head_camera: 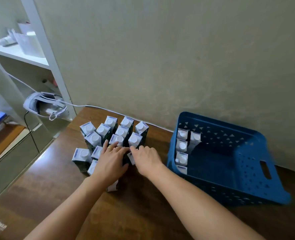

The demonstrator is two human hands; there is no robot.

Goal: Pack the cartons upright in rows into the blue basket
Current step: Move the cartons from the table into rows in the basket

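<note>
Both hands, the left hand (111, 160) laid with straight fingers and the right hand (145, 157) pinching one, are set on the upright cartons (120, 131) at frame centre, while only five are packed in the blue basket (257, 172) at right.

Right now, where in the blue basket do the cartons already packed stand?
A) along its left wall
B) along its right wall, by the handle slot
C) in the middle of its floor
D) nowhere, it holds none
A: the packed cartons stand upright along the left wall of the blue basket; the rest of its floor shows bare.
</note>
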